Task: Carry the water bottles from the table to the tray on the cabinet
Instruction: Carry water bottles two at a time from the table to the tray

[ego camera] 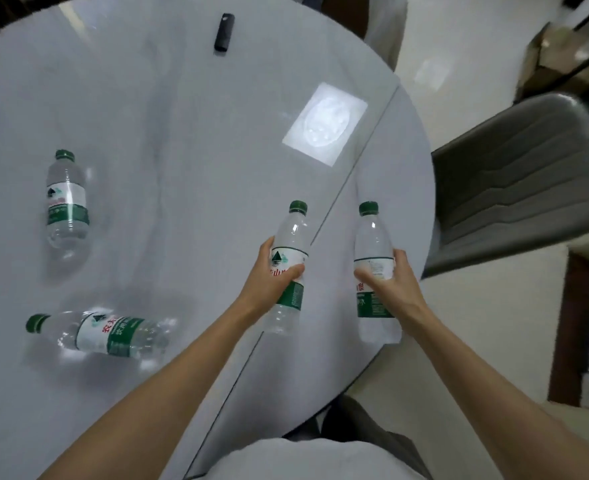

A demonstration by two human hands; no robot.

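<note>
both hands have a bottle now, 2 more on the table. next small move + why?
Probably lift both and turn away toward the cabinet. The left hand grips one bottle around its label, and the right hand grips another bottle the same way, so neither hand is free. The standing bottle and the lying bottle must wait. No tray is in view.

Round white table (182,133): two green-capped water bottles lying flat near its left edge, far bottle (67,199), near bottle (102,336). Left hand (272,282) grips third bottle (289,268); right hand (390,282) grips fourth bottle (372,244), at right edge. Black device (224,32) near far edge.
</note>
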